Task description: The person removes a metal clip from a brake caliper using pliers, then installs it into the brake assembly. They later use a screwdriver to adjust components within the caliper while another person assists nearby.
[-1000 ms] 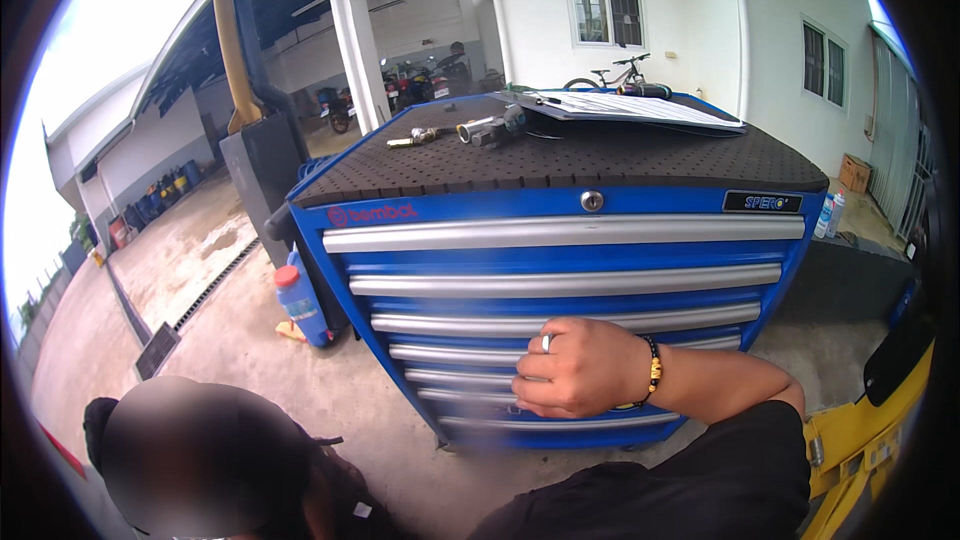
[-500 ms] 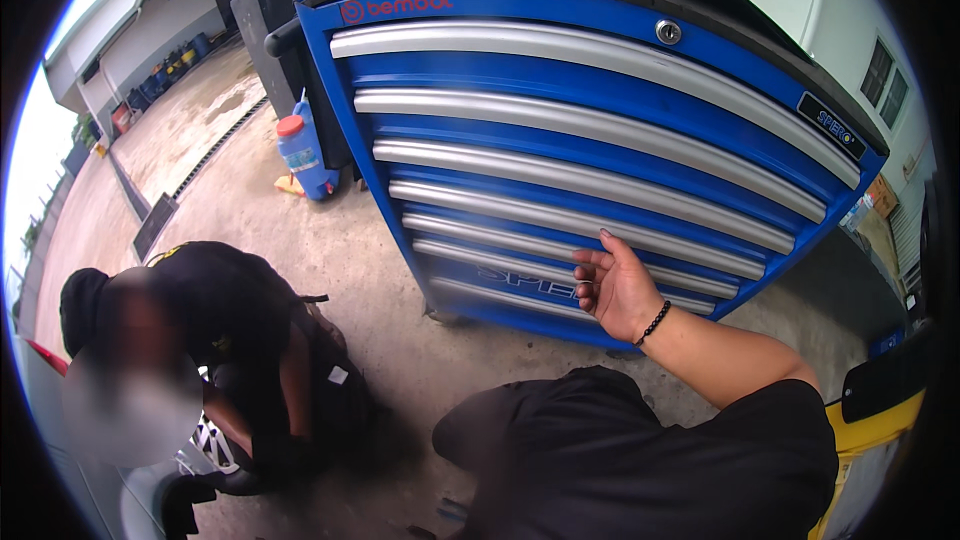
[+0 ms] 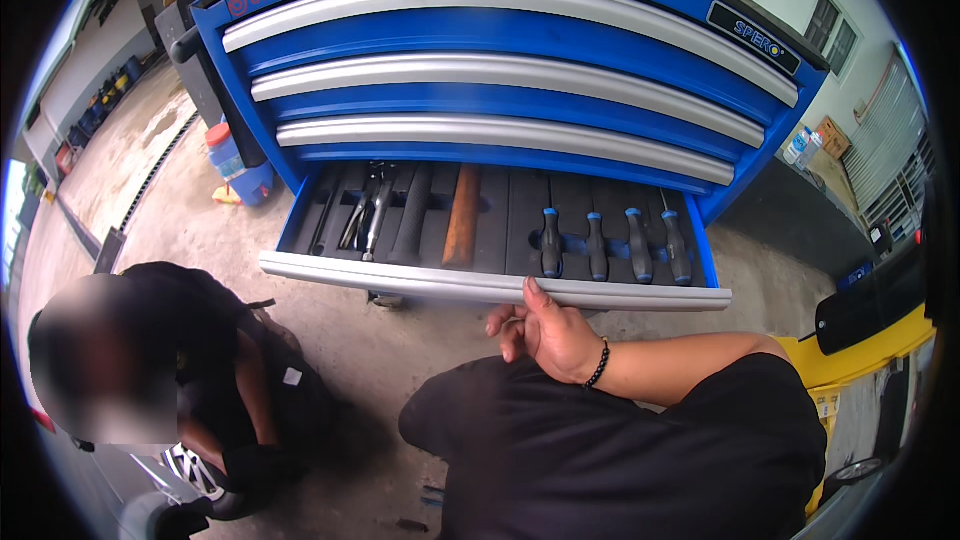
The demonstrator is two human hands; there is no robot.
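At the front edge of a pulled-out drawer is my right hand. Its thumb rests against the silver handle strip, while the other fingers are loosely bent and apart below it, wrapped round nothing. Dark foam inside the drawer holds a wooden tool handle, a black textured handle, shiny metal tools and several screwdrivers with black and blue grips. The drawer belongs to a blue tool cabinet with silver handle strips; the drawers above it are closed. My left hand is out of view.
A co-worker in dark clothes crouches at the lower left beside a wheel. Left of the cabinet stands a blue container with a red-capped jug. Something yellow stands at the right beside my arm.
The fourth drawer from the top has come out toward me, revealing its tools. My right hand has moved down and left, and the view has shifted right.
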